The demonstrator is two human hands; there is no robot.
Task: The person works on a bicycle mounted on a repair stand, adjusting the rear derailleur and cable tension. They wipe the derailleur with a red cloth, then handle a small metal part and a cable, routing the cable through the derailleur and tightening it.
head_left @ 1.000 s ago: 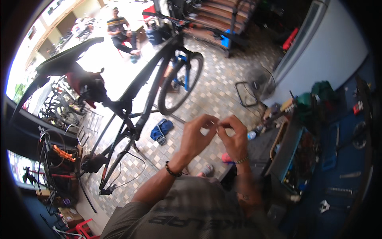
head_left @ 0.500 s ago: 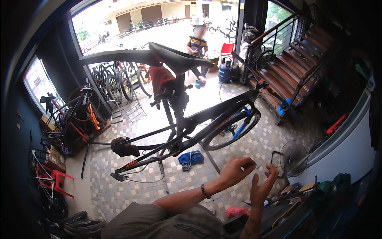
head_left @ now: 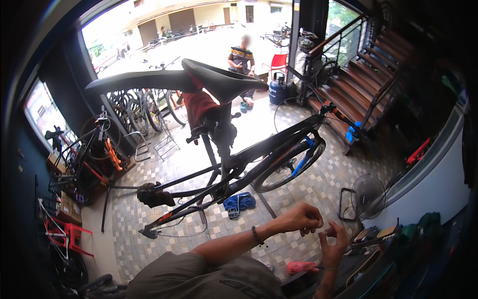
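Tiled floor (head_left: 134, 234) spreads beyond the left hand (head_left: 302, 219) and right hand (head_left: 334, 242), with stairs (head_left: 356, 74) farther off ahead. The bike (head_left: 279, 139) is ahead and left of both, well apart; a blue cloth (head_left: 244, 201) lies to their left, a fan (head_left: 369, 197) ahead on the right. The left forearm reaches across rightward; the right rises steeply. The left fingers curl in near the thumb (whether they pinch something small, I cannot tell). The right thumb and forefinger stand slightly apart.
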